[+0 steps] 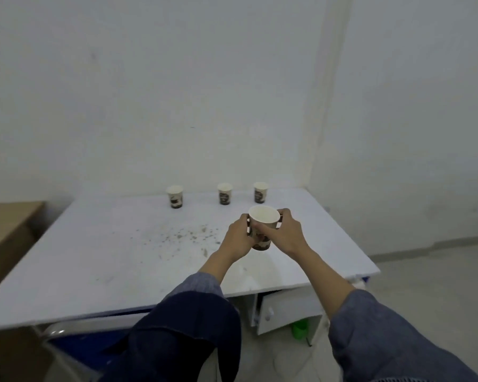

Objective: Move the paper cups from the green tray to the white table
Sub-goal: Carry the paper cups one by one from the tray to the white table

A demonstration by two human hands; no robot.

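Note:
Both hands hold one paper cup [263, 217] upright above the right half of the white table [122, 257]. My left hand [239, 234] wraps its left side and my right hand [283, 231] grips its right side. The cup is white inside with a dark printed wall. Three matching cups stand in a row near the table's far edge: a left cup [175, 197], a middle cup [225, 193] and a right cup [260, 192]. No green tray shows in this view.
Dark specks [188, 235] dirty the table's middle. The table sits in a corner of white walls. A wooden surface [9, 224] lies at the left. Under the table's front edge hang a white cabinet door [284, 310], a green object [300, 329] and blue panels [94, 340].

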